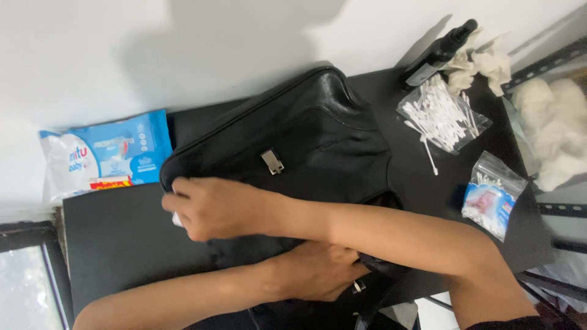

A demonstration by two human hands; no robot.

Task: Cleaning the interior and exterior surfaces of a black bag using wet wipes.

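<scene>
Black desk (pixel 122 244) against white wall. Black leather handbag (pixel 306 140) lies flat at desk centre, long axis diagonal, lower-left to upper-right; metal clasp (pixel 273 162) faces up. Arms crossed. Right hand (pixel 214 208) on bag's left end, fingers curled, pinching small white piece. Left hand (pixel 315 272) presses bag's near edge, fingers together. Blue wet-wipes pack (pixel 110 153) left of bag. Cotton-swab bags (pixel 443 116) right of bag, dark spray bottle (pixel 437 52) beyond them.

A black table (pixel 122 238) stands against a plain white wall (pixel 183 43), which carries soft grey shadows. A window (pixel 24 281) with a dark frame shows lower left; a dark metal rack (pixel 550 61) stands at right
</scene>
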